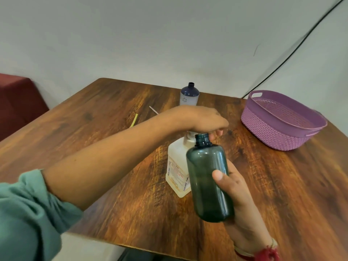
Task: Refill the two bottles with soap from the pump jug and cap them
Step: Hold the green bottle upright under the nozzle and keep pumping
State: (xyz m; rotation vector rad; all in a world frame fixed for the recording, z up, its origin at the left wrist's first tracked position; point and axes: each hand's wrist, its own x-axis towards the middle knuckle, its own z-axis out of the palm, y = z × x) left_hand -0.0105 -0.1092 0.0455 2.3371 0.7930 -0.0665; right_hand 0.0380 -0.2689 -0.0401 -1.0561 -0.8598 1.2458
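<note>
**Green bottle held up at the pump, neck up**

So the dark green bottle (209, 178) is off the table (113, 147), held in the right hand (237, 196) right in front of the pump jug (178, 170). Its long axis runs nearly upright, tipped a little so the open threaded neck points up and slightly left, ending just under the jug's pump. It's see-through smoky green plastic, a round body with rounded shoulders, no cap and no label on the side facing the camera. The right hand grasps the lower half, thumb (219, 176) pressed across the front and the other fingers wrapped behind.

The left hand (203, 118) sits on top of the jug's pump, fingers bent down over it; the pump head is mostly hidden under the palm. The jug itself is a pale, squarish container with a printed label, standing on the table.

The other bottle (189, 95), dark blue on top with a white label, stands upright and uncapped at the far edge. A purple basket (273, 132) is off to the right, and a yellow-green tube (134, 120) and a thin white stick (153, 109) lie on the left.
</note>
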